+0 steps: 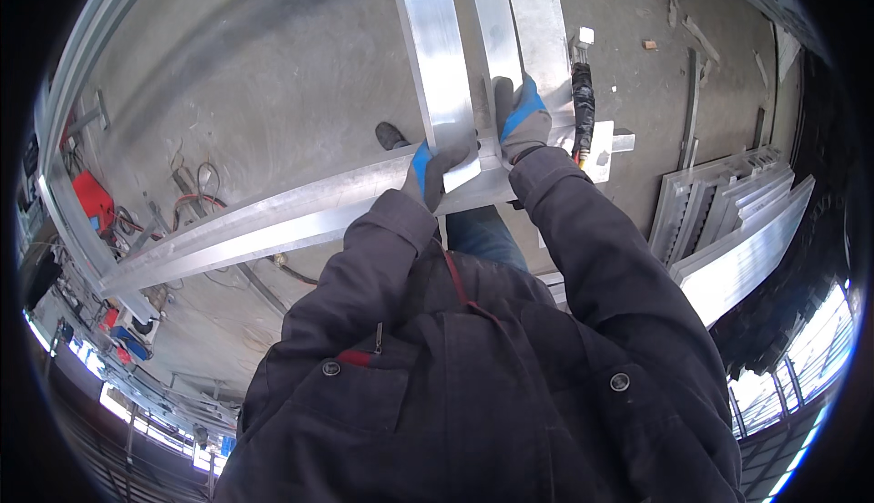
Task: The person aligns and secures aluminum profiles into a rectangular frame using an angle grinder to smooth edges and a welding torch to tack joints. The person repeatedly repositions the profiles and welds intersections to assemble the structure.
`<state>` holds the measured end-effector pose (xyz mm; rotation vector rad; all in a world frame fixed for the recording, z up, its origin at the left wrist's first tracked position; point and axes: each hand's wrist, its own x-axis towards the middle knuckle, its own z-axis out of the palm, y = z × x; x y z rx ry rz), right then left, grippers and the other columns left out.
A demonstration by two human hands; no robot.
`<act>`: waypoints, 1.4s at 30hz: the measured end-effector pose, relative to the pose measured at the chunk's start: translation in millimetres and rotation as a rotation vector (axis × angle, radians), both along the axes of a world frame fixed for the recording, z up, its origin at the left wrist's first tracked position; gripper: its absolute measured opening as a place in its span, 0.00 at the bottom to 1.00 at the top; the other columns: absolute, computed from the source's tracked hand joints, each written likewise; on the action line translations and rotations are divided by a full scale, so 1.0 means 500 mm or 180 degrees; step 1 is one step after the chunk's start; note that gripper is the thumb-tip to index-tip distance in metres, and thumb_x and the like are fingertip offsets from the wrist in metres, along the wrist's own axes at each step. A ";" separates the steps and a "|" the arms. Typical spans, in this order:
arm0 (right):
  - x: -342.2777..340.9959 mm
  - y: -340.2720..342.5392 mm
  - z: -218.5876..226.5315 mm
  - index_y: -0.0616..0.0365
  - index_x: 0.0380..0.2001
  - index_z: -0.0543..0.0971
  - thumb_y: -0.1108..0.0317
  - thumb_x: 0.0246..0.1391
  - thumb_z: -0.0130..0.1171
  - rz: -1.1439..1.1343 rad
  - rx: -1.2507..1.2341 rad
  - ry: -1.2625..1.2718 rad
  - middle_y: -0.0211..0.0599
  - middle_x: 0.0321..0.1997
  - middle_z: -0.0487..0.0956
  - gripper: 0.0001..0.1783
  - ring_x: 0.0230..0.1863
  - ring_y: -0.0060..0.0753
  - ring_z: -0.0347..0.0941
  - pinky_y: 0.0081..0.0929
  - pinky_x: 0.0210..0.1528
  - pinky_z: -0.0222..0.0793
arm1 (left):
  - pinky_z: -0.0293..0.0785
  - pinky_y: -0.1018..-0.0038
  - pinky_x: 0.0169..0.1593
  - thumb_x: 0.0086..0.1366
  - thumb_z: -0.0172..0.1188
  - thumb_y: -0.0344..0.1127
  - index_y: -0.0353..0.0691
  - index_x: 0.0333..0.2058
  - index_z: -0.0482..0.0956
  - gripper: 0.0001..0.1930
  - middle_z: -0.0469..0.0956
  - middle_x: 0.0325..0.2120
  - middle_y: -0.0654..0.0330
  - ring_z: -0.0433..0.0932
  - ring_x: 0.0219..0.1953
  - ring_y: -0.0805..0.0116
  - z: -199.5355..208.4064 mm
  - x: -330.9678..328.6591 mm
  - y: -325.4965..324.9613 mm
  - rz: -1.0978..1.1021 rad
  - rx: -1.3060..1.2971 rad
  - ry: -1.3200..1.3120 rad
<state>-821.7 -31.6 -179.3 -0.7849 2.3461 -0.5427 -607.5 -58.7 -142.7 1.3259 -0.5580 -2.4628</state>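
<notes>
Both my hands wear grey work gloves with blue backs. My left hand (431,173) closes around the near end of a shiny aluminium profile (439,75) that runs away from me. To its right, my right hand (524,121) is closed on the near part of a second, narrower aluminium profile (492,20). A wider flat aluminium piece (543,30) lies directly beside that one, on its right. Beneath these near ends, a long aluminium beam (300,207) crosses in front of my body. The undersides of the held pieces are hidden.
A black-wrapped, hose-like tool (583,93) lies right of the flat piece. Stacked aluminium panels (728,221) stand on the right. At left are a red machine (93,198), cables (208,180) and a metal frame (56,121). A dark shoe (390,134) shows beyond the beam.
</notes>
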 end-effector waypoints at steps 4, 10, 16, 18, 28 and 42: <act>0.005 -0.004 0.001 0.66 0.56 0.81 0.39 0.76 0.63 -0.0014 -0.0104 0.0197 0.52 0.36 0.85 0.34 0.38 0.59 0.85 0.50 0.42 0.77 | 0.84 0.68 0.57 0.79 0.64 0.36 0.30 0.63 0.82 0.20 0.88 0.52 0.56 0.87 0.52 0.66 -0.020 0.010 0.008 -0.0096 -0.0098 0.0122; 0.006 -0.005 0.011 0.64 0.49 0.80 0.33 0.76 0.59 0.0020 -0.0077 0.0146 0.52 0.32 0.84 0.37 0.36 0.61 0.84 0.54 0.40 0.75 | 0.82 0.70 0.46 0.77 0.68 0.33 0.32 0.62 0.81 0.19 0.85 0.44 0.60 0.83 0.41 0.71 -0.024 -0.034 0.044 0.0064 -0.0543 -0.0438; 0.006 -0.013 0.018 0.62 0.43 0.79 0.34 0.76 0.60 -0.0036 -0.0198 0.0165 0.52 0.30 0.82 0.34 0.34 0.60 0.83 0.54 0.39 0.74 | 0.80 0.70 0.38 0.77 0.69 0.33 0.32 0.66 0.77 0.23 0.83 0.41 0.62 0.79 0.35 0.74 -0.004 -0.050 0.052 0.0143 -0.0889 -0.0726; 0.007 -0.011 0.014 0.61 0.42 0.79 0.35 0.76 0.60 -0.0053 -0.0115 0.0162 0.51 0.29 0.82 0.33 0.33 0.60 0.83 0.54 0.39 0.74 | 0.79 0.70 0.38 0.77 0.69 0.33 0.33 0.67 0.76 0.25 0.82 0.41 0.62 0.78 0.35 0.74 0.008 -0.055 0.056 0.0084 -0.0919 -0.0869; 0.006 -0.007 0.007 0.62 0.45 0.79 0.38 0.77 0.61 0.0061 -0.0195 0.0156 0.48 0.29 0.82 0.32 0.33 0.58 0.83 0.52 0.38 0.74 | 0.83 0.65 0.60 0.73 0.69 0.32 0.29 0.68 0.78 0.27 0.86 0.55 0.51 0.86 0.55 0.62 0.006 -0.039 0.002 -0.0121 -0.0068 -0.0301; -0.007 0.010 -0.037 0.64 0.49 0.80 0.35 0.74 0.63 -0.0123 -0.0364 -0.0082 0.50 0.31 0.83 0.35 0.36 0.58 0.84 0.51 0.40 0.76 | 0.85 0.73 0.51 0.74 0.65 0.31 0.28 0.62 0.82 0.21 0.88 0.49 0.55 0.88 0.47 0.66 0.061 -0.087 0.027 0.0030 0.0197 0.0034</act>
